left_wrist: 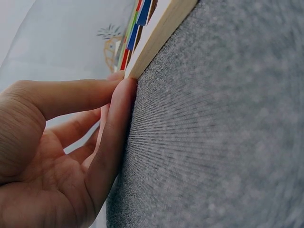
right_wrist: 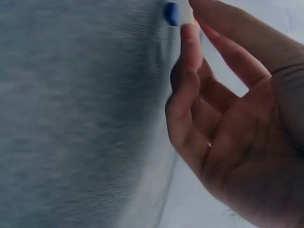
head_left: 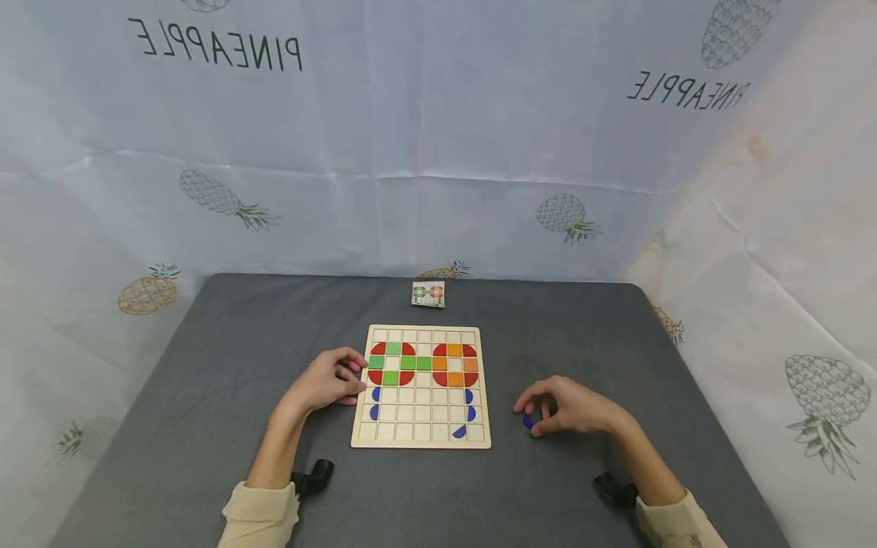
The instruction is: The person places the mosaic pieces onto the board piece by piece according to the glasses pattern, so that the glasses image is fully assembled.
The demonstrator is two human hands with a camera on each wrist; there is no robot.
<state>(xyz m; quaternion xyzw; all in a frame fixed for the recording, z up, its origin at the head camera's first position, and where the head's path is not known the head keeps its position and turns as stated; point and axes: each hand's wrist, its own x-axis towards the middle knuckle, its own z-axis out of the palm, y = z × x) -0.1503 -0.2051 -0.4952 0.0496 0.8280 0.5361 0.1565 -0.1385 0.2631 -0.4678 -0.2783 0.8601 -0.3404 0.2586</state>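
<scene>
A square wooden grid board (head_left: 421, 441) lies flat in the middle of the table in the head view. It bears red rounded pieces, green squares (head_left: 408, 363), orange squares (head_left: 454, 350) and blue half-round pieces (head_left: 470, 413). My left hand (head_left: 336, 378) pinches the board's left edge between thumb and finger; the wooden edge (left_wrist: 156, 42) meets the fingertips in the left wrist view. To the right of the board, my right hand (head_left: 569, 407) hovers low, thumb and fingers apart around a loose blue piece (head_left: 528, 421). In the blurred right wrist view, that blue piece (right_wrist: 171, 14) sits just beyond the fingertips.
A small pattern card (head_left: 428, 294) leans at the far edge of the grey table (head_left: 288, 304). A pale curtain (head_left: 438, 114) with printed pineapples hangs behind and at the sides. Black wrist straps (head_left: 314, 478) show near both sleeves.
</scene>
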